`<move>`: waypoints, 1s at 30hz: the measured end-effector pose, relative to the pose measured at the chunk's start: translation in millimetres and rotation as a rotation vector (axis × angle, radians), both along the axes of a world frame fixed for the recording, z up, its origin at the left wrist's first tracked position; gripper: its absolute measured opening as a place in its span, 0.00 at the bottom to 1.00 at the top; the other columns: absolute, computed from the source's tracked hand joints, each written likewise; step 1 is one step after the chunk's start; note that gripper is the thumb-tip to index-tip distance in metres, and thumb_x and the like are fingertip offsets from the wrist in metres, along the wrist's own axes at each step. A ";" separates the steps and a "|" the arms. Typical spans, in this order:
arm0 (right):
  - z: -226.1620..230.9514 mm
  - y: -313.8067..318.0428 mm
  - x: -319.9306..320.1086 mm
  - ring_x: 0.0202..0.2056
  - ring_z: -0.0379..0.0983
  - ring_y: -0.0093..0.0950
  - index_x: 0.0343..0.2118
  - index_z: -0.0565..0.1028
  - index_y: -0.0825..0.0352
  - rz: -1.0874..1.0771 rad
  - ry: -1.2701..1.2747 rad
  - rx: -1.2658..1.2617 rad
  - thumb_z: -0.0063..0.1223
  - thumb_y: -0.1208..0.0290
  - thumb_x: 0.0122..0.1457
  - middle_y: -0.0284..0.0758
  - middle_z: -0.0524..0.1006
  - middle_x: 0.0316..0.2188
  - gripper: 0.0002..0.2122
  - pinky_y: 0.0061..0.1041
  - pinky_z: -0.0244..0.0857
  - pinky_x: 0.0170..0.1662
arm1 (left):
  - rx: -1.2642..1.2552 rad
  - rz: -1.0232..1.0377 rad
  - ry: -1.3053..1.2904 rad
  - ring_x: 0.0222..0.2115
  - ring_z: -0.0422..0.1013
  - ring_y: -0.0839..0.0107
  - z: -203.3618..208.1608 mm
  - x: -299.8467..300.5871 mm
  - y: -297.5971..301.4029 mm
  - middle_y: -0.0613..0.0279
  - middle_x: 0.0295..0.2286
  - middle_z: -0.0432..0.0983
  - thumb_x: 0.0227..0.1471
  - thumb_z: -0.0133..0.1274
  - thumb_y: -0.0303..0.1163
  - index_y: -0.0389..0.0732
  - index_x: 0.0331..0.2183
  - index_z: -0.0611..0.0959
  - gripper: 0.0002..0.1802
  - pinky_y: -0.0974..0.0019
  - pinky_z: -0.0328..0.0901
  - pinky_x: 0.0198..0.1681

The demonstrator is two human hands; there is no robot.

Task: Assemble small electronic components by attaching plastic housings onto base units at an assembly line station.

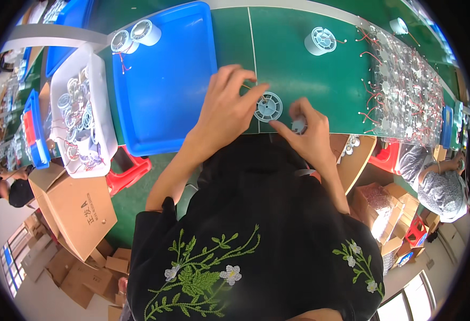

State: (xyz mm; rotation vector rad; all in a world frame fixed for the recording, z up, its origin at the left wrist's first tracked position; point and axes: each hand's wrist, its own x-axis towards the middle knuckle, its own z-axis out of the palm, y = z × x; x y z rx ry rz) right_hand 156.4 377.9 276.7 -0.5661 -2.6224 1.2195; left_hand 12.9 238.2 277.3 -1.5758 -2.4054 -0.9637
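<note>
1. Left hand (227, 104): loosely curled, left of centre; any grip cannot be told.
2. Right hand (312, 131): half-closed, right of centre; a pale disc (299, 126) is held.
3. Spoked housing (270, 111): seen upper centre, between them; best steadied flat.
4. Thin wire (247, 86): best kept unpinched.

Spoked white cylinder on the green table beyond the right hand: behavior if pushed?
The cylinder is probably light, judging by the openings between its spokes. Its curved wall suggests it could roll if toppled. The thin wire looks floppy and might snag.
</note>
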 end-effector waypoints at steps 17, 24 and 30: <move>8.2 46.7 -20.2 0.25 0.70 0.36 0.53 0.72 0.49 0.419 -0.099 0.288 0.66 0.64 0.40 0.34 0.72 0.25 0.31 0.34 0.63 0.28 | -0.144 0.088 -0.108 0.31 0.69 0.64 -47.8 4.6 -3.4 0.70 0.26 0.76 0.41 0.57 0.24 0.42 0.27 0.84 0.06 0.62 0.64 0.36; 4.4 52.5 -14.3 0.26 0.69 0.33 0.53 0.71 0.54 0.409 -0.090 0.238 0.66 0.68 0.41 0.34 0.73 0.27 0.31 0.29 0.64 0.31 | -0.251 0.006 -0.058 0.35 0.68 0.64 -50.6 11.9 -5.5 0.68 0.28 0.76 0.41 0.56 0.22 0.42 0.30 0.84 0.09 0.59 0.62 0.40; 28.6 67.6 13.0 0.33 0.68 0.24 0.54 0.69 0.63 0.330 -0.044 -0.252 0.63 0.78 0.42 0.33 0.70 0.33 0.31 0.20 0.62 0.36 | 0.141 0.035 -0.180 0.40 0.68 0.61 -11.6 8.6 -4.9 0.58 0.32 0.76 0.42 0.53 0.23 0.38 0.34 0.82 0.12 0.57 0.62 0.43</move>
